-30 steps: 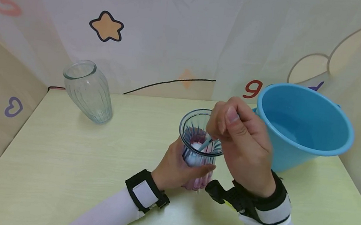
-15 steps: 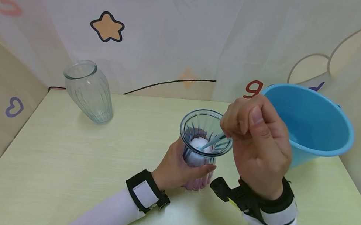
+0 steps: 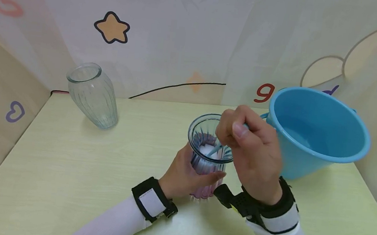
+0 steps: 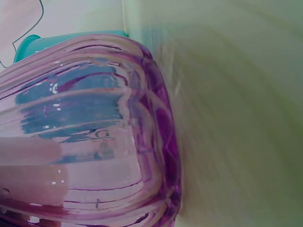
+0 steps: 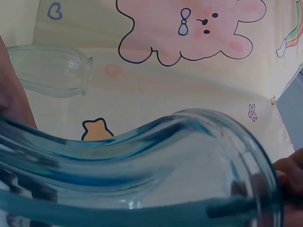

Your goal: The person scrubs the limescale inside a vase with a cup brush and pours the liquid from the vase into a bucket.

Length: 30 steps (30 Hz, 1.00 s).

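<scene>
Near the middle of the table, a fluted glass vase [image 3: 205, 168], bluish at its flared rim and purple toward its base, stands in the grip of my left hand [image 3: 185, 175]. The left wrist view shows its purple base [image 4: 163, 137] close up. My right hand [image 3: 252, 154], above the rim's right side, has curled fingers around the blue handle of a cup brush [image 3: 216, 149]. Its round white head is down inside the vase, partly seen through the glass. In the right wrist view, fingers [image 5: 291, 177] show at the right edge beyond the vase's rim [image 5: 255, 156].
A clear ribbed glass vase [image 3: 94, 97] stands at the back left of the pale table [image 3: 73, 174]. At the right, close to my right hand, is a large blue bucket [image 3: 295, 162]. A printed cloth [image 3: 177, 34] hangs behind the table.
My right hand, with the brush handle, moves right and up half a second ago, then is back left and slightly lower now. The left hand and vase stay in place.
</scene>
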Each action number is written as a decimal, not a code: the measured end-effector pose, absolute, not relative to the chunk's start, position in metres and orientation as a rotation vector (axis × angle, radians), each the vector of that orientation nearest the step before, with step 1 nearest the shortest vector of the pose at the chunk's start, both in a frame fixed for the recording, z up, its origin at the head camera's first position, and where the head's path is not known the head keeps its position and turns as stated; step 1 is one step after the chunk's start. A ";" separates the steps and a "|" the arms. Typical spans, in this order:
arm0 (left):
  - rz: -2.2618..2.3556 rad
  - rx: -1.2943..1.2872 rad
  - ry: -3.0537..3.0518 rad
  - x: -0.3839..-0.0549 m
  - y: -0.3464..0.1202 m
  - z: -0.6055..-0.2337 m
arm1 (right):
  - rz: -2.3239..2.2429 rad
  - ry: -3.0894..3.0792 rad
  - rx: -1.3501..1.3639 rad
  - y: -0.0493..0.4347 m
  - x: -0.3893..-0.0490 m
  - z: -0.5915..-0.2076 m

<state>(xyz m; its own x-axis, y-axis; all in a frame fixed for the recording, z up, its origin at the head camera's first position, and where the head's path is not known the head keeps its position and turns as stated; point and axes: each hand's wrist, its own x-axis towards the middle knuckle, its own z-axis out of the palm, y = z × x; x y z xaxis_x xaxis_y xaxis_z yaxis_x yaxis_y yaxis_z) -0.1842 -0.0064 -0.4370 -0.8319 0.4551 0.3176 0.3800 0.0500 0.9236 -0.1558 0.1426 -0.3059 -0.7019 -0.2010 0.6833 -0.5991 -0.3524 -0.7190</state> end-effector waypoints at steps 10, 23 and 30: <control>1.990 0.899 2.129 -0.184 -0.006 -0.437 | 1.918 -1.880 1.098 0.140 -0.150 -0.301; 1.976 0.902 2.159 -0.185 -0.007 -0.437 | 1.995 -1.753 1.058 0.137 -0.152 -0.302; 1.941 0.898 2.201 -0.186 -0.006 -0.438 | 2.086 -1.562 1.031 0.140 -0.155 -0.308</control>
<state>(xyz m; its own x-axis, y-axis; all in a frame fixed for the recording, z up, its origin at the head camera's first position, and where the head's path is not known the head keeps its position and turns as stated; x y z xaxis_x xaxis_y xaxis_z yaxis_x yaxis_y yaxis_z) -0.1864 -0.0061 -0.4379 -0.8265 0.4650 0.3174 0.3730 0.0298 0.9274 -0.1546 0.1396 -0.3079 -0.6803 -0.1512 0.7172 -0.6457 -0.3394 -0.6840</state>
